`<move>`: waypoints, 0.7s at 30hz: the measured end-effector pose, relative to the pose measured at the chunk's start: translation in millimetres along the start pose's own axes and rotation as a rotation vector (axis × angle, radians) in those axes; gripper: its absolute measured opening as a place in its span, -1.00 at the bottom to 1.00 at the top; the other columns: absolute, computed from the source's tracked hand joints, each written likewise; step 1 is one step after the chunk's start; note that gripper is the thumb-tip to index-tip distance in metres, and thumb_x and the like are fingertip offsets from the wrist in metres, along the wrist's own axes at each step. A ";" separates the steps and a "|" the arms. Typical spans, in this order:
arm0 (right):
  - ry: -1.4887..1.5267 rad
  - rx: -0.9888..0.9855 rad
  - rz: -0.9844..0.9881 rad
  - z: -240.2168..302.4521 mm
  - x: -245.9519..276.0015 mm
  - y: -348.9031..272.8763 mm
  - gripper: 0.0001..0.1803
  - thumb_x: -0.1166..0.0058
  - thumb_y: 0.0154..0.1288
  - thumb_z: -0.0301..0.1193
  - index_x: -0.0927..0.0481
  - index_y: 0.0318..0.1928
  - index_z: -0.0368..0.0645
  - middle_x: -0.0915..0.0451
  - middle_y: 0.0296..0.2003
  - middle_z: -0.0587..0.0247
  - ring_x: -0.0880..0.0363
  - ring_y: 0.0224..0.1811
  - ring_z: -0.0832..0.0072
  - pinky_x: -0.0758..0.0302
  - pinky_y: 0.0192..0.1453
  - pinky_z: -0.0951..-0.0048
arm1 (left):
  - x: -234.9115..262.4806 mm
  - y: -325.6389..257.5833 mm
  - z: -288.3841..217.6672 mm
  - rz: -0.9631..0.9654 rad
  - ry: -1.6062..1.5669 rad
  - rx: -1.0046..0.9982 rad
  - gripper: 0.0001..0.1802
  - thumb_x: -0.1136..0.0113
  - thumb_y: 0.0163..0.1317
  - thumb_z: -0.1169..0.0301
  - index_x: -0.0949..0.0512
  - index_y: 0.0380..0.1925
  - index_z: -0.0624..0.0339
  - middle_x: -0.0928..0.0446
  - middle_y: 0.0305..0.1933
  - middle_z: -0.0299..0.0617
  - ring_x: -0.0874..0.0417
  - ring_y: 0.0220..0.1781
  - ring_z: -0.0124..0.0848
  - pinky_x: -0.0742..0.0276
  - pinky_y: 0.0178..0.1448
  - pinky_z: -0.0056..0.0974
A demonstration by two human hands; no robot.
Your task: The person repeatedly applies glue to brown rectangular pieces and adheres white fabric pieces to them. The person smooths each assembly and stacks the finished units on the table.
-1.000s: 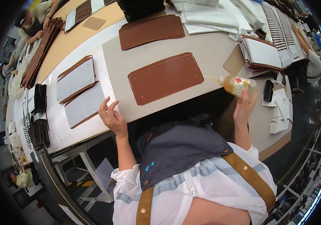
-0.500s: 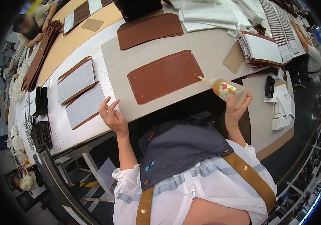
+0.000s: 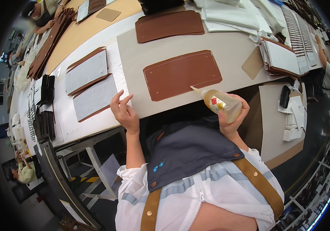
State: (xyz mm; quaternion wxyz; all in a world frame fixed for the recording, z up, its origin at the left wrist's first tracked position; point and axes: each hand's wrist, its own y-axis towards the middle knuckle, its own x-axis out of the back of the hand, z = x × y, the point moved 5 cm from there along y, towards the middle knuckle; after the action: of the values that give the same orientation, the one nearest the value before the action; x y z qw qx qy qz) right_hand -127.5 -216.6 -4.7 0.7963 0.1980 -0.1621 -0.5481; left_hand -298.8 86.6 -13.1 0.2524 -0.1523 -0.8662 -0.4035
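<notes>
My right hand (image 3: pixel 234 115) is wrapped round a clear squeeze bottle (image 3: pixel 222 104) of yellowish liquid, tilted so its thin nozzle points left. The nozzle tip meets the near edge of a brown leather-like panel (image 3: pixel 182 75) lying flat on the grey work sheet. A pale line runs along part of the panel's border. My left hand (image 3: pixel 125 111) hovers by the table's front edge, fingers apart and holding nothing. Beyond it lie two grey-backed brown pieces, the farther one (image 3: pixel 87 73) partly over the nearer one (image 3: pixel 95 98).
More brown panels (image 3: pixel 170 27) are stacked at the back. White sheets (image 3: pixel 230 17) and a pile of white-and-brown pieces (image 3: pixel 280 57) stand at the right rear. A tan card (image 3: pixel 252 63) lies near that pile. Black folded pieces (image 3: pixel 43 121) sit far left. Other people work at both sides.
The bottle's nozzle has travelled left along the panel's near edge from its right corner, leaving a pale line. My left hand stays raised with fingers apart. The whole view has shifted slightly.
</notes>
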 end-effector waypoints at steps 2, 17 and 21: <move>0.025 0.031 0.036 -0.8 -10.3 -1.6 -0.28 -0.30 0.22 -0.49 -0.06 0.21 -0.19 -0.33 0.15 -0.07 -0.50 0.27 0.03 -0.45 0.37 0.05 | 0.3 0.0 0.4 -0.010 -0.009 -0.011 -0.51 0.10 -0.04 0.85 -0.73 -0.29 0.18 -0.60 0.09 -0.12 -0.55 0.17 -0.14 -0.48 0.07 -0.18; 0.265 0.145 0.349 -0.5 -98.4 -2.4 -0.18 -0.41 0.06 -0.64 -0.11 0.21 -0.18 -0.36 0.16 -0.12 -0.52 0.25 -0.01 -0.50 0.33 0.01 | 1.7 1.7 -1.1 -0.005 -0.014 -0.028 -0.52 0.11 -0.01 0.84 -0.72 -0.29 0.19 -0.60 0.09 -0.11 -0.55 0.15 -0.15 -0.49 0.10 -0.18; 0.456 -0.056 0.160 -5.8 -102.8 2.1 -0.28 -0.28 0.31 -0.32 -0.13 0.30 -0.21 -0.38 0.19 -0.03 -0.47 0.29 0.15 -0.44 0.38 0.10 | 0.4 1.5 0.5 -0.015 0.004 -0.039 -0.51 0.09 -0.05 0.84 -0.74 -0.29 0.17 -0.60 0.08 -0.11 -0.56 0.16 -0.13 -0.54 0.03 -0.20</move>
State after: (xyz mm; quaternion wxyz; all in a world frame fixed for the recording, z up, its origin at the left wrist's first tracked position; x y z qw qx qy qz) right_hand -158.6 -118.8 -12.9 0.8583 0.2811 0.0221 -0.4287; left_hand -298.6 87.9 -12.2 0.2483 -0.1500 -0.8587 -0.4226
